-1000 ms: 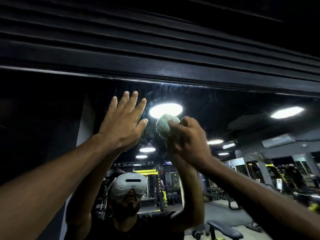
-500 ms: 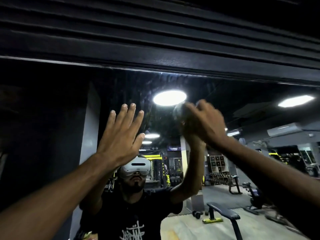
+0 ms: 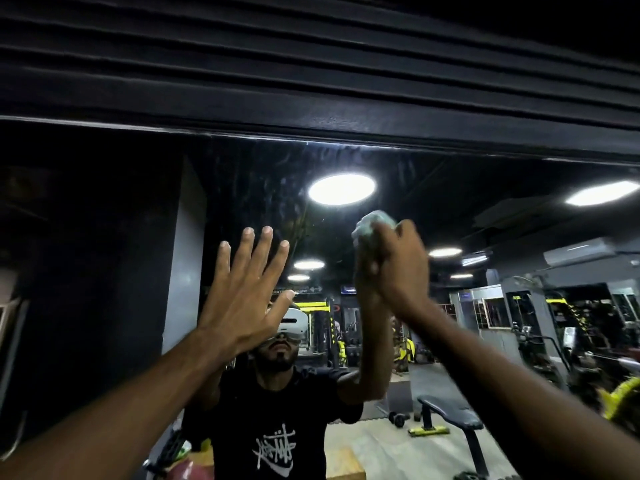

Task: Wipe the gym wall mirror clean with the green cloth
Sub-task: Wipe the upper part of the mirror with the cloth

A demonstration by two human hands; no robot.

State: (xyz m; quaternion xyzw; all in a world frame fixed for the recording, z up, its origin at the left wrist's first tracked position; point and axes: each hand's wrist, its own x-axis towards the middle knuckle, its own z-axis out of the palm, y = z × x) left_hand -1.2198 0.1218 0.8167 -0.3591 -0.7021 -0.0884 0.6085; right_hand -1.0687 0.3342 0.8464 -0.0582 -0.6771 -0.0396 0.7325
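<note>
Pale green cloth (image 3: pixel 374 222) is balled into a blurry wad — no real long axis — poking up out of the right hand (image 3: pixel 398 271), fingers curled tight round it, below the top edge of the big streaky wall mirror (image 3: pixel 263 188). Left hand (image 3: pixel 242 306) raised, fingers straight and apart.
</note>
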